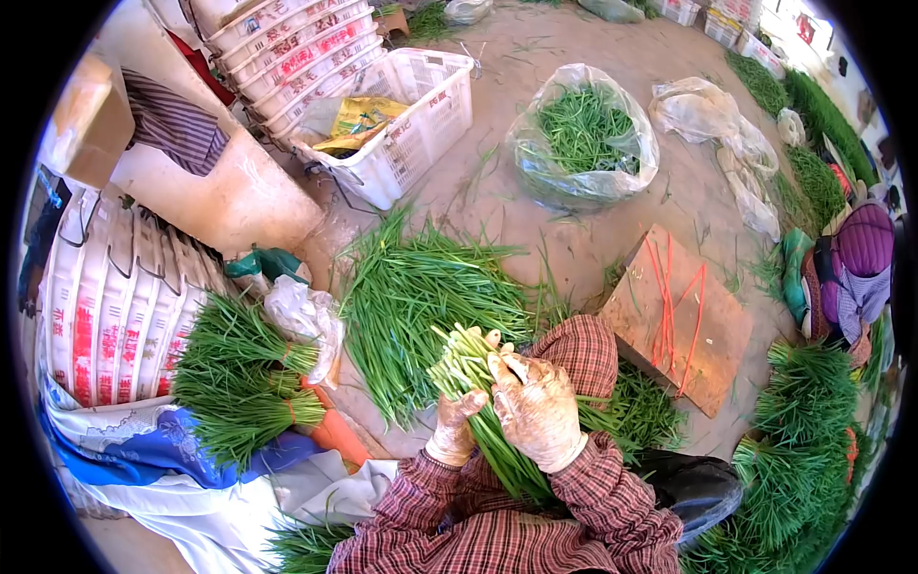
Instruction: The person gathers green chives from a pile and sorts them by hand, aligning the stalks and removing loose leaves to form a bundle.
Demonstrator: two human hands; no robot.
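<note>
In front of my chest I hold a bunch of garlic chives (pixel 509 454), its pale cut ends up and its green leaves trailing down toward my lap. My left hand (pixel 457 428), in a pale stained glove, is closed around the lower left side of the bunch. Gloved as well, my right hand (pixel 540 407) has its fingers closed over the stems near their pale ends. Just beyond my hands, a loose heap of chives (pixel 430 306) lies on the floor. Tied bundles of chives (pixel 239 373) rest at my left on blue and white cloth.
A wooden board (pixel 681 320) with red ties stands to the right. Further off are a clear bag of greens (pixel 583 129) and a white crate (pixel 411 134). Stacked crates (pixel 124 297) line the left. More bundles (pixel 798 450) lie at right, near another person (pixel 851 268).
</note>
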